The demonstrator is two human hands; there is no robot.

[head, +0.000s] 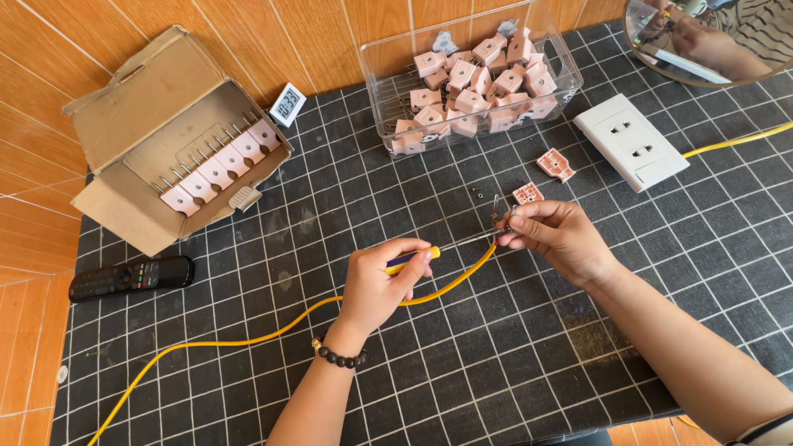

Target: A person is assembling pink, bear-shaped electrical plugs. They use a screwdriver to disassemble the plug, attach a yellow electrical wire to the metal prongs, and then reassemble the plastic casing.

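My left hand grips a screwdriver with a blue and yellow handle, its thin shaft pointing right. My right hand pinches the end of a yellow cable together with small metal prongs at its fingertips. The screwdriver tip meets those prongs. The cable runs left across the black gridded mat to the lower left corner. Two loose pink plug parts lie just beyond my right hand.
A clear plastic bin holds several pink plug bodies. An open cardboard box at left holds a row of pink plugs. A white wall socket, black remote, small digital clock and round mirror surround the mat.
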